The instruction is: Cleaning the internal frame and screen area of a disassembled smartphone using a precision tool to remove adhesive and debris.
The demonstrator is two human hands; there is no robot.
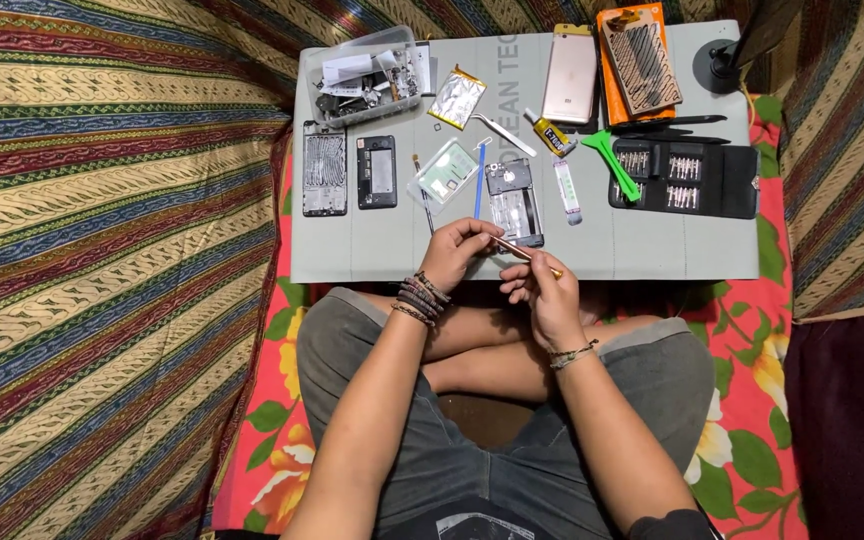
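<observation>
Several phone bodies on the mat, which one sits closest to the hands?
The opened phone frame just above the left hand, beside the blue tool. The two frames at the mat's left and the rose-gold phone lie farther away.

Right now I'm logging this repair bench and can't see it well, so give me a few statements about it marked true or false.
1. Both hands, left and right, hold a thin tool. True.
2. The clear box of parts sits at the mat's near right corner. False: it sits at the far left corner.
3. The bit case lies open. True.
4. The tweezers are in the left hand. False: they lie on the mat.
5. A pink phone lies at the far edge. True.
</observation>
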